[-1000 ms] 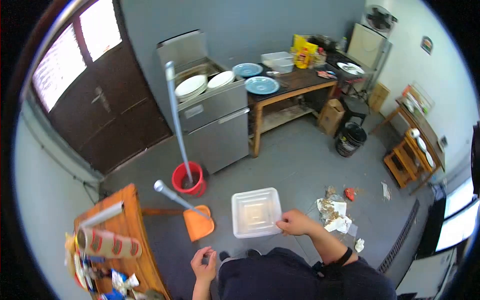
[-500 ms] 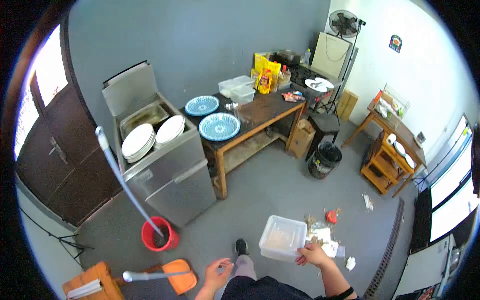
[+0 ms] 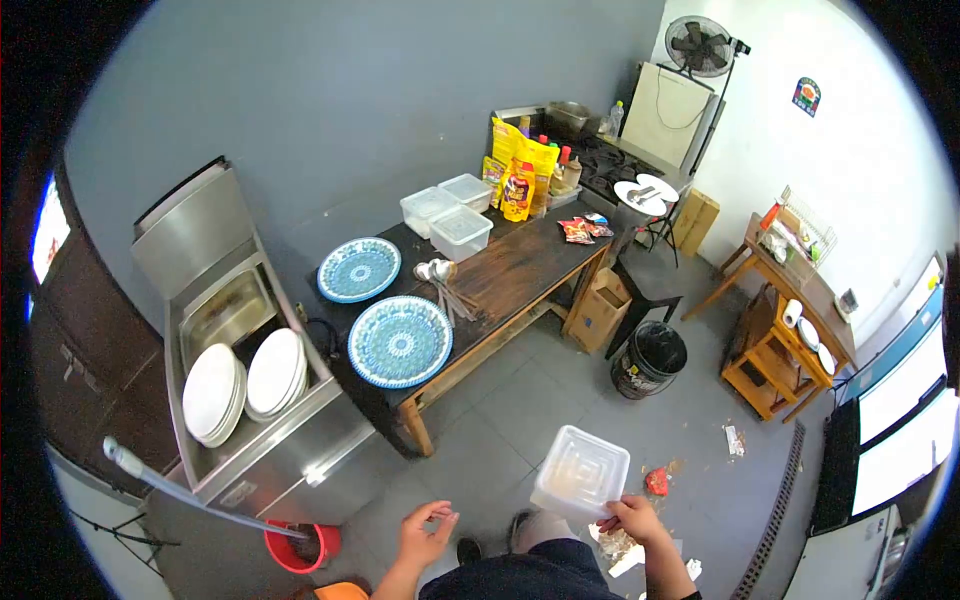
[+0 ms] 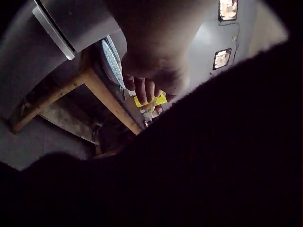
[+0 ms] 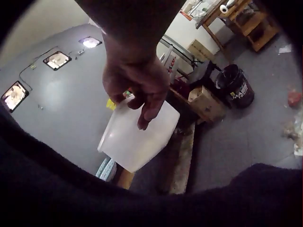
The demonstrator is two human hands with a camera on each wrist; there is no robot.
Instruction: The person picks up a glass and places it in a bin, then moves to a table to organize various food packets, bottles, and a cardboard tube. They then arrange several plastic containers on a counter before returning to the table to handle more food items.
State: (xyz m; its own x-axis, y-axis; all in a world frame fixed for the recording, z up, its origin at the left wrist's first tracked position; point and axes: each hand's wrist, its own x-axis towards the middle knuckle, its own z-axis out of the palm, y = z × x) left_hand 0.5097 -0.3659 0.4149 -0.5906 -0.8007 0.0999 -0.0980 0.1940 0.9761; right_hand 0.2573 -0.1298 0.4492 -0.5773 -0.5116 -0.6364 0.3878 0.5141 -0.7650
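Note:
My right hand [image 3: 636,520] grips a clear plastic container [image 3: 582,470] by its near right corner, out in front of my body. In the right wrist view the fingers curl over the rim of the translucent container [image 5: 139,137]. The left hand [image 3: 425,535] hangs free in front of me with loosely bent fingers and nothing in it. The left wrist view shows this hand [image 4: 154,75] against the wooden table behind. On that table stand similar clear containers [image 3: 460,232], two blue patterned plates [image 3: 400,342] and a bunch of spoons [image 3: 445,285].
White plates [image 3: 275,372] stand in the steel sink unit [image 3: 320,440] at left. A mop handle [image 3: 190,497] leans from a red bucket [image 3: 328,548]. Litter [image 3: 625,550] lies on the floor at right, near a black bin [image 3: 650,355]. Yellow pouches [image 3: 520,165] stand at the table's far end.
The view has moved forward, bringing the table and sink closer. The container has shifted right, still in my right hand. The left hand stays free.

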